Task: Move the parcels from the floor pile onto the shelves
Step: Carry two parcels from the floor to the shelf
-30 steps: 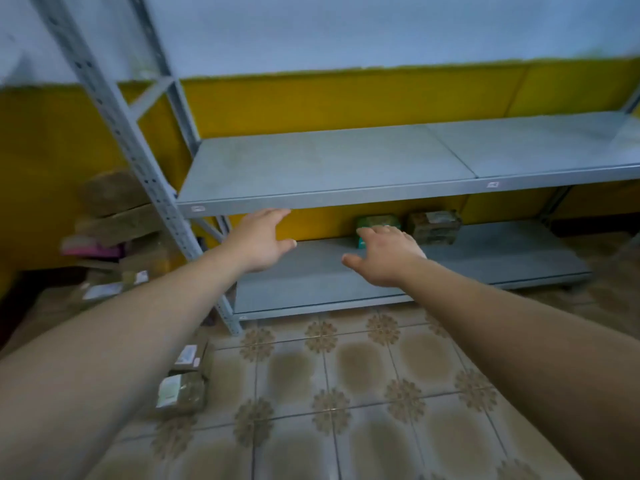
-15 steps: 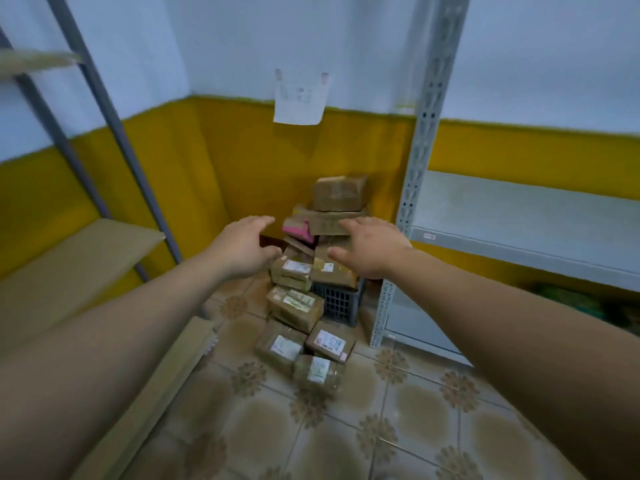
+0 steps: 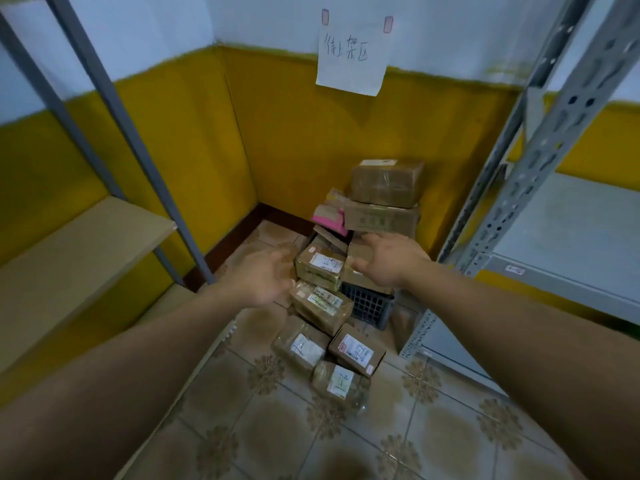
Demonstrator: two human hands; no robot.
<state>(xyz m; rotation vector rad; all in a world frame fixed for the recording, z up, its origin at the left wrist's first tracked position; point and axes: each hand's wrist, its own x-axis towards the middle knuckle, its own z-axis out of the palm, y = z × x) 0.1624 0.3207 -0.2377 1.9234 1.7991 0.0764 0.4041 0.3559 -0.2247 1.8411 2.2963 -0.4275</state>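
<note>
A pile of several taped cardboard parcels sits in the room's corner. A brown box [image 3: 387, 183] tops the stack, with a pink packet [image 3: 329, 219] just left of it. Labelled parcels [image 3: 322, 265] [image 3: 320, 304] lie lower, and others [image 3: 356, 349] [image 3: 337, 381] rest on the floor tiles. My left hand [image 3: 265, 277] hovers open, fingers spread, left of the pile and holds nothing. My right hand [image 3: 389, 261] reaches over the pile's middle, palm down, fingers straight, covering a parcel there. Grey metal shelves [image 3: 568, 237] stand to the right.
A dark plastic crate [image 3: 369, 304] sits under part of the pile. A perforated grey upright [image 3: 540, 150] rises beside it. A beige shelf board [image 3: 79, 251] with dark posts [image 3: 114, 109] stands at left. A handwritten paper sign [image 3: 351, 57] hangs on the wall.
My view swung left from the grey shelves to the corner pile and then moved closer. Both empty hands have stretched out toward the parcels.
</note>
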